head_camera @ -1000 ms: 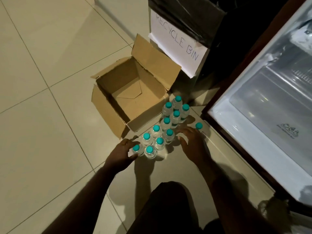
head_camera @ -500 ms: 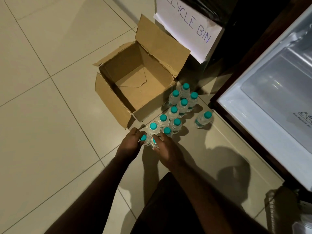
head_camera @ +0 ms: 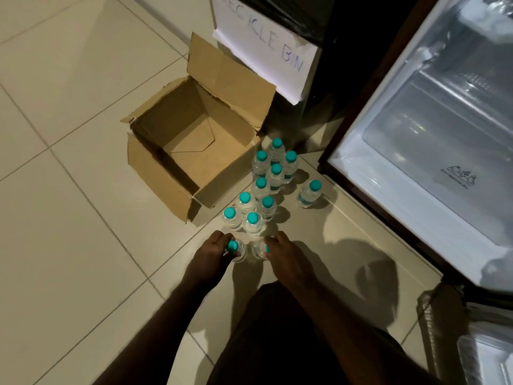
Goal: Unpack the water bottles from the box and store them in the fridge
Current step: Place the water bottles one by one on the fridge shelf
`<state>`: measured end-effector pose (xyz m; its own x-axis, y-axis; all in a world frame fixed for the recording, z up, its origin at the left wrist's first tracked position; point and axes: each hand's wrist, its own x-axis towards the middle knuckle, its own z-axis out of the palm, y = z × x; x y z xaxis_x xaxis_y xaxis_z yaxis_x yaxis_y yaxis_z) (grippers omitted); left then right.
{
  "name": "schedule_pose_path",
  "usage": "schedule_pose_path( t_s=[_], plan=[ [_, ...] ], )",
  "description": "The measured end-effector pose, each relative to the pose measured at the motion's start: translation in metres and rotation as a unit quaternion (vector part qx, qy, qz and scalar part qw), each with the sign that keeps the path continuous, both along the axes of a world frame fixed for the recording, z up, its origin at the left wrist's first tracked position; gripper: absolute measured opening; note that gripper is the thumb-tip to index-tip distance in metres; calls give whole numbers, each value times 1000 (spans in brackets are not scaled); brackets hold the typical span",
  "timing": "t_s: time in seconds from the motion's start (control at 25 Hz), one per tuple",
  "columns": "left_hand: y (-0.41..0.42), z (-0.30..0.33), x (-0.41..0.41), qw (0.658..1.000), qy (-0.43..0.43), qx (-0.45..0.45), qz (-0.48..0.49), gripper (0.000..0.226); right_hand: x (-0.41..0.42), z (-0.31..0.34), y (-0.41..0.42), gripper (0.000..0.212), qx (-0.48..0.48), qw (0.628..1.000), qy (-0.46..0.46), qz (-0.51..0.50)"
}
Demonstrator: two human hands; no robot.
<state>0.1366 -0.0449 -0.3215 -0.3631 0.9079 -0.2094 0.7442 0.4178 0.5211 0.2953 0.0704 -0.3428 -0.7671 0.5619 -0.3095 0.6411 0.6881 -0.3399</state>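
While the cardboard box sits emptied on the tiled floor, small clear water bottles with teal caps stand upright in a tight cluster beside it, between the box and the open fridge. One bottle stands apart, nearer the fridge. At the near end of the cluster, the left hand curls round one bottle just under its cap, and the right hand grips a second bottle right beside it. A black bin carries a paper sign reading "recycle bin" behind the box.

The two gripped bottles almost touch each other and stand just in front of their neighbours, so lifting them at a tilt could likely knock the next pair over and start a chain of toppling. A loose hold near the cap might also let a bottle slip.

Compared with half a second ago, both hands have drawn the two nearest bottles slightly towards the person, leaving a small gap from the rest; the other bottles have not moved.
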Motion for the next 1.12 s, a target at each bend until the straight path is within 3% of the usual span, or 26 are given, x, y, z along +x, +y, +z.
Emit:
schedule_pose_path(
  t_s=[0.24,0.4,0.52,0.76,0.96,1.12],
  plan=[
    [81,6,50,994,-52,9,-96,35,84,12,52,28,15,988,-3,-154],
    [151,1,88,988,-51,30,-142,31,126,33,91,24,19,959,88,-267],
    [198,-11,109,990,-39,6,-139,39,148,52,114,35,34,941,106,-319],
    [251,-19,125,989,18,-14,-148,28,171,95,144,26,61,917,171,-355],
    [275,-7,126,992,27,-69,-101,35,175,130,159,32,13,912,221,-346],
    [270,10,122,990,39,-78,-111,34,171,172,168,29,84,911,224,-337]
  ],
)
